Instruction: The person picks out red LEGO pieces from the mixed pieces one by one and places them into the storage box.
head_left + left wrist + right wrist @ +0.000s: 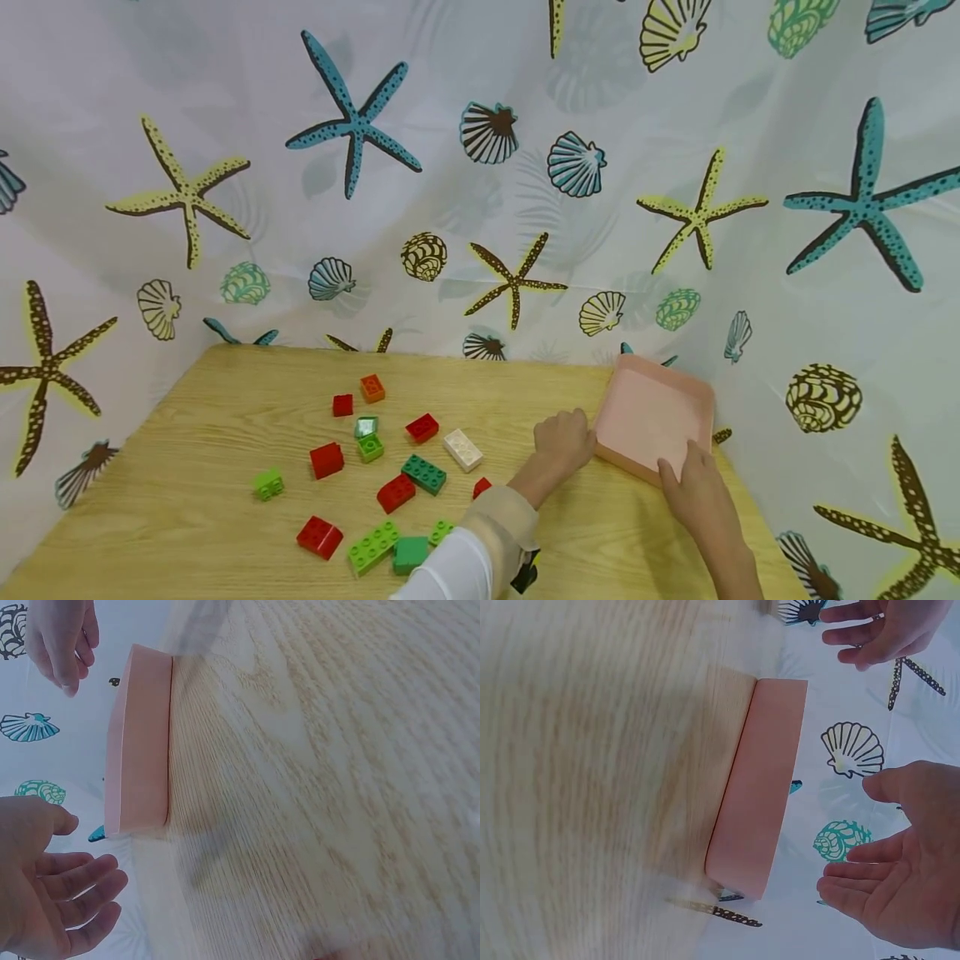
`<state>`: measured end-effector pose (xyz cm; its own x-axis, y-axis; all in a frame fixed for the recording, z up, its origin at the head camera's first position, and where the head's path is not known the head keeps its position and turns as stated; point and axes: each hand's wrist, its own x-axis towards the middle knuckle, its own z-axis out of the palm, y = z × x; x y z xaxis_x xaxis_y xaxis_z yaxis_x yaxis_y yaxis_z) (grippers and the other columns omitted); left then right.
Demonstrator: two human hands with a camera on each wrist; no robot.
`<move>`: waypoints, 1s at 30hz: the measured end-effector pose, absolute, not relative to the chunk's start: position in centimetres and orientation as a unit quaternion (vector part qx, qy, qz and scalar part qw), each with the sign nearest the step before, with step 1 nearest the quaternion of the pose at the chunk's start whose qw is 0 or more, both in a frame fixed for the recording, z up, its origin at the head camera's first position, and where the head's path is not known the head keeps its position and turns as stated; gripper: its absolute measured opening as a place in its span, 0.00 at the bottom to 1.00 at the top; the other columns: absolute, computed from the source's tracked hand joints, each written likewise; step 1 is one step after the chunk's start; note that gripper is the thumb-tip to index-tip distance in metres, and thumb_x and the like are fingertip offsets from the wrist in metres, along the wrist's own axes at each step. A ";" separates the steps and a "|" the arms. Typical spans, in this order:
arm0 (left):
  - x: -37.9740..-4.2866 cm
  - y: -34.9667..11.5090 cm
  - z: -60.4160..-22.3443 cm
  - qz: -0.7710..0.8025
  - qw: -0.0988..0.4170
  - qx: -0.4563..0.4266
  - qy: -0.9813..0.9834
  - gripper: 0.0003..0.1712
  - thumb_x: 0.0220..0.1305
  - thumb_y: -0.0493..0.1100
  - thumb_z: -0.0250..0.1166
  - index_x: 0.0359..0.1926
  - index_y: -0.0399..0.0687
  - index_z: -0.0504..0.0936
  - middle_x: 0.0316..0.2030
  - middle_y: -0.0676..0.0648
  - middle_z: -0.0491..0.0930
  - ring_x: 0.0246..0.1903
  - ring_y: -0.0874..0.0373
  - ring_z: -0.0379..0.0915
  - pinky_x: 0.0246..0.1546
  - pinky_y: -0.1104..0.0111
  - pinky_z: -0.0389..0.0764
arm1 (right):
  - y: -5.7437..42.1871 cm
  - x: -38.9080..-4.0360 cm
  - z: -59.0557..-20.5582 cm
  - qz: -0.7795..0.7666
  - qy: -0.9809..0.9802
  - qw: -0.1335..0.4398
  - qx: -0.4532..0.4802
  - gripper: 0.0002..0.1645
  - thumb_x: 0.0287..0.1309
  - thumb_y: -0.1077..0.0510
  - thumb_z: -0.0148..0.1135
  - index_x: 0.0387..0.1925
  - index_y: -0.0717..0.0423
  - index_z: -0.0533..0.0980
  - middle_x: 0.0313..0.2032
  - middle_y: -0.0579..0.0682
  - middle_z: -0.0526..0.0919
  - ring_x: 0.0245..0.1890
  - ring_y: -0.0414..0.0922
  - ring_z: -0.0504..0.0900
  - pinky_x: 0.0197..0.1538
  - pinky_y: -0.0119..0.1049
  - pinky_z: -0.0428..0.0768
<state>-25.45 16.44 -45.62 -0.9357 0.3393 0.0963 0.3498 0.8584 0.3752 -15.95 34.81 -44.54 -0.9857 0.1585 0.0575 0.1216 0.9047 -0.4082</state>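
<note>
A pink square tray [651,412] with low walls sits at the right back of the table. My left hand [564,442] is by its left side, reaching across from below. In the left wrist view the fingers of that left hand [64,892] are loosely bent with thumb apart, and a gap separates them from the tray wall [142,742]. My right hand [696,487] is at the tray's front right corner, overlapping its rim in the head view. The right wrist view shows this right hand [904,862] with fingers extended and thumb spread, apart from the tray [757,784].
Several toy building bricks lie scattered over the left and middle of the wooden table [202,467], among them a white brick [462,450], a dark green brick [423,473] and a red brick [320,537]. A shell-and-starfish curtain [450,200] hangs behind the table and along its sides.
</note>
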 end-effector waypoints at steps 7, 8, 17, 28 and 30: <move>-25.9 16.6 -46.2 -0.202 -0.002 -0.189 -0.961 0.15 0.71 0.51 0.60 0.32 0.46 0.79 0.28 0.49 0.79 0.25 0.56 0.78 0.25 0.65 0.78 | 35.9 -15.8 -44.9 0.209 -0.974 0.041 -0.081 0.43 0.74 0.53 0.48 0.65 0.89 0.46 0.60 0.88 0.55 0.59 0.80 0.60 0.57 0.68 0.66; -25.9 16.7 -46.3 -0.204 -0.003 -0.191 -0.960 0.15 0.71 0.51 0.60 0.35 0.45 0.80 0.31 0.48 0.80 0.28 0.55 0.80 0.26 0.65 0.79 | 36.1 -15.8 -44.9 0.208 -0.974 0.038 -0.083 0.43 0.74 0.53 0.48 0.65 0.89 0.46 0.59 0.89 0.55 0.59 0.80 0.60 0.56 0.68 0.66; -26.4 17.1 -46.7 -0.224 -0.004 -0.202 -0.954 0.17 0.72 0.51 0.59 0.41 0.40 0.81 0.35 0.44 0.82 0.35 0.53 0.83 0.28 0.65 0.81 | 36.9 -15.9 -45.1 0.200 -0.974 0.034 -0.103 0.43 0.73 0.53 0.48 0.64 0.90 0.46 0.59 0.89 0.55 0.58 0.81 0.60 0.55 0.69 0.67; -26.3 17.6 -46.6 -0.218 -0.008 -0.198 -0.956 0.17 0.73 0.51 0.59 0.38 0.40 0.82 0.30 0.45 0.81 0.30 0.54 0.81 0.26 0.66 0.80 | 37.9 -15.6 -45.2 0.205 -0.971 0.045 -0.118 0.34 0.71 0.54 0.51 0.52 0.89 0.60 0.42 0.81 0.71 0.43 0.73 0.75 0.43 0.61 0.75; -26.4 17.8 -46.8 -0.196 -0.001 -0.199 -0.960 0.18 0.73 0.52 0.59 0.38 0.41 0.82 0.32 0.45 0.82 0.33 0.53 0.82 0.28 0.65 0.81 | 38.0 -15.5 -45.2 0.211 -0.968 0.037 -0.128 0.34 0.71 0.54 0.51 0.51 0.89 0.60 0.41 0.81 0.72 0.42 0.72 0.76 0.41 0.59 0.76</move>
<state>-26.40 17.78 -46.80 -0.9205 0.3832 0.0761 0.3824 0.8439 0.3763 -15.50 38.05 -45.20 -0.9645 0.2633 0.0179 0.2320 0.8782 -0.4182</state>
